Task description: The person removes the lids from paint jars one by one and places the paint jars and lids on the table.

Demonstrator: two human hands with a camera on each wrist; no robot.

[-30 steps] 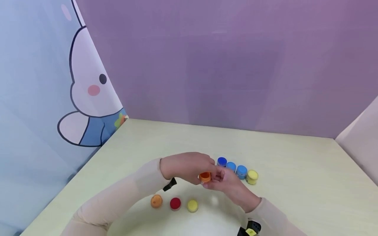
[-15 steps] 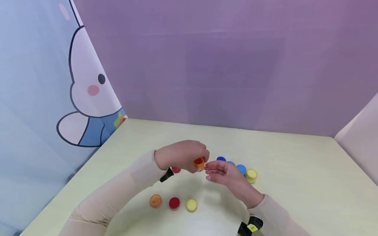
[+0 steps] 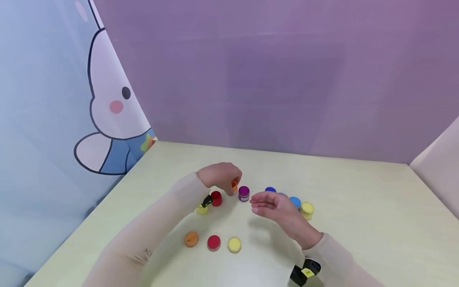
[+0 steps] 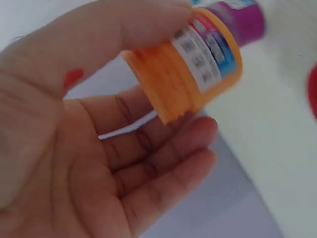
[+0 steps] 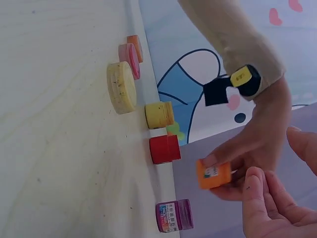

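— Left hand (image 3: 219, 177) grips the orange pot (image 3: 234, 185); it's carried it back to the jar row, between red jar (image 3: 216, 198) and purple jar (image 3: 244, 193). Right hand (image 3: 274, 207) let go, hangs open.
— Room?
— Tight gap there; table (image 3: 358, 223) beyond is bare, edges far.

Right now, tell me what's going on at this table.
A person is handling small paint pots. The left hand grips an open orange pot above the table, close to a red pot, a yellow pot and a purple pot. The right hand hovers open, holding nothing. Three loose lids, orange, red and yellow, lie in a row nearer the person. More pots stand behind the right hand.
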